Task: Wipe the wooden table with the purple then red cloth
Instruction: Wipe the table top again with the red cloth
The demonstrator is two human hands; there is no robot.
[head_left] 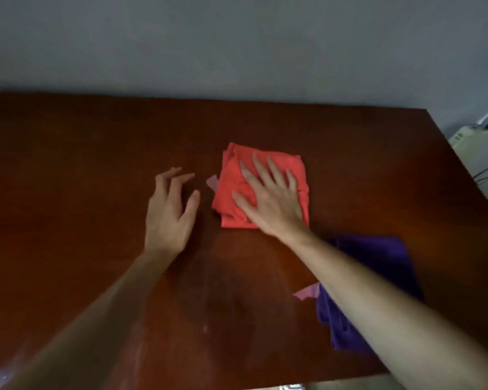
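A folded red cloth (pixel 237 181) lies near the middle of the dark wooden table (pixel 82 153). My right hand (pixel 271 198) presses flat on it, fingers spread, palm down. A small pink tag (pixel 212 181) sticks out at the cloth's left edge. My left hand (pixel 169 212) hovers or rests on the bare wood just left of the cloth, fingers apart and slightly curled, holding nothing. The purple cloth (pixel 383 266) lies crumpled at the near right, partly hidden under my right forearm, with a pink tag (pixel 307 294) showing at its left side.
A grey wall (pixel 237 43) runs behind the table's far edge. Off the table's right edge stands a white device with cables (pixel 482 159). Faint streaks (pixel 206 305) show on the near wood. The table's front edge crosses the bottom right.
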